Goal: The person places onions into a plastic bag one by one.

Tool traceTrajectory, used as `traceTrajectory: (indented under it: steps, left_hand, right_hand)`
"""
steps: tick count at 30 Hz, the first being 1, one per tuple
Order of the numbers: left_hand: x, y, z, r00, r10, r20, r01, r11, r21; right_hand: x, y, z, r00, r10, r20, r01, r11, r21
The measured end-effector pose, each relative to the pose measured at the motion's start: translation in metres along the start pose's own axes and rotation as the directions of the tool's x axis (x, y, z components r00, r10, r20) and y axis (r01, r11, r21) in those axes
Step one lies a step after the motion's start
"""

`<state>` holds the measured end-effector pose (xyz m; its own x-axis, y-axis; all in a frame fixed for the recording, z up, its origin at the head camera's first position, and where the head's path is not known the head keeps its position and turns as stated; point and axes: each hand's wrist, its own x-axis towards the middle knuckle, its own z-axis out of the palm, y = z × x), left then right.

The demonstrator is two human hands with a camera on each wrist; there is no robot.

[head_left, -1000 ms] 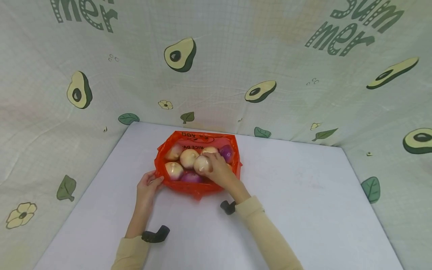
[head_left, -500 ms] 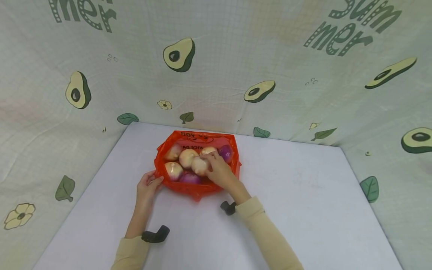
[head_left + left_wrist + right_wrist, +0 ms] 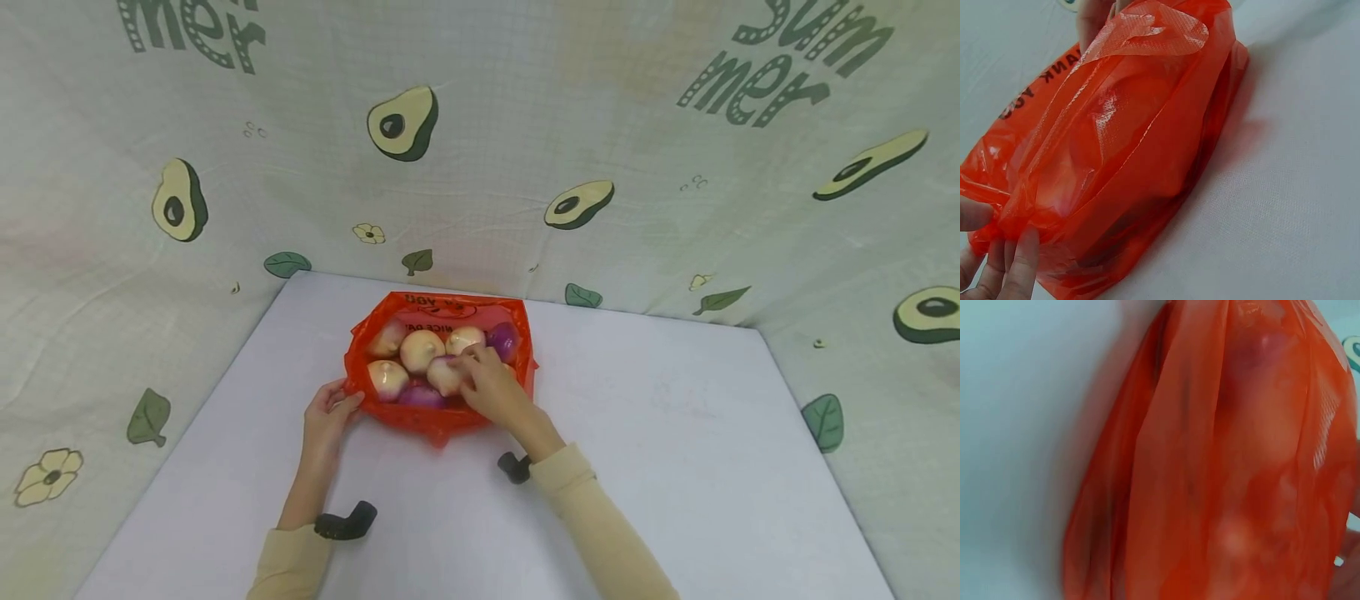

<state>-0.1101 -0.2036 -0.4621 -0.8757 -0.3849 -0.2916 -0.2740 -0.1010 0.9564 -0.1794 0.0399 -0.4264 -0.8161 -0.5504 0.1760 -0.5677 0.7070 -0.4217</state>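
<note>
A red plastic bag (image 3: 438, 421) lies with its mouth spread, holding several pale onions and purple ones. My left hand (image 3: 327, 412) pinches the bag's left rim; in the left wrist view, thumb and fingers (image 3: 1022, 259) grip the gathered red plastic. Inside the mouth, my right hand (image 3: 491, 383) has its fingertips and thumb on the right side of a white-and-purple onion (image 3: 442, 377). This onion sits low among the others, beside a pale onion (image 3: 422, 352) and above a purple onion (image 3: 422, 396). In the right wrist view, the bag's side (image 3: 1241, 456) hides most of that hand.
The bag stands toward the back left of a white table (image 3: 637, 433). Behind it hangs a cloth (image 3: 480, 133) printed with avocados and leaves. Dark camera mounts (image 3: 347, 521) stick out from both wrists.
The onion in my right hand has turned and come down slightly to the left among the others, and the hand has lowered a little. My left hand stays at the rim.
</note>
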Motion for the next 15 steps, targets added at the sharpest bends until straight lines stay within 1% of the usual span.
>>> traceTrajectory:
  steps: [4,7,9,12,15]
  left_hand:
    - [0.000,0.001,0.000,1.000,-0.005,0.011,0.005,1.000,0.021]
    - [-0.002,0.002,-0.002,1.000,-0.003,0.023,0.002,0.999,0.035]
    - [-0.004,0.004,-0.003,1.000,0.006,0.027,-0.007,0.998,0.057]
    - [-0.007,0.007,-0.005,1.000,0.027,0.013,-0.028,0.990,0.137]
    - [-0.011,0.010,-0.006,0.996,0.088,-0.008,-0.084,0.969,0.233]
  right_hand:
    - [-0.009,0.005,-0.005,0.999,-0.036,0.038,0.037,0.999,-0.029]
    - [-0.022,0.008,-0.012,0.996,-0.072,0.054,0.073,0.997,-0.026]
    - [-0.033,0.009,-0.019,0.994,-0.105,0.039,0.105,0.994,-0.012]
    - [-0.051,0.010,-0.028,0.988,-0.155,-0.005,0.155,0.988,0.000]
    - [-0.070,0.010,-0.038,0.984,-0.172,-0.050,0.171,0.985,-0.016]
